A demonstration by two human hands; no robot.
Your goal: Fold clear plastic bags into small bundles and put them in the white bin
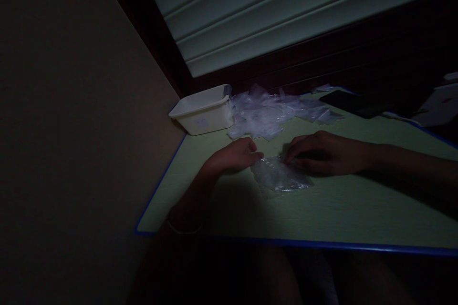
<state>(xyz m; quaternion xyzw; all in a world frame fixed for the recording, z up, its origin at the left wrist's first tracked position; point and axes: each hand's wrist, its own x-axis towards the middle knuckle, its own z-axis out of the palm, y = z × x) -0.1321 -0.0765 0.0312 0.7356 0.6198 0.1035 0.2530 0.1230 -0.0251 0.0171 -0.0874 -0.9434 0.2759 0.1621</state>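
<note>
A clear plastic bag (281, 176) lies on the pale green table, between my two hands, its lower edge catching the light. My left hand (239, 155) is closed at the bag's upper left corner, the thumb against the film. On the upper right edge of the same bag rests my right hand (317, 153), with fingers bent and pinched on the plastic. Some fingertips are lost in shadow. Whatever the bag contains, if anything, cannot be made out in the dim light.
Behind my hands is a heap of clear plastic bags (265, 112). A white plastic bin (205, 109) stands left of the heap, near the wall. A dark flat object (356, 103) lies at the back right. Blue edging (322, 245) borders the table (358, 214).
</note>
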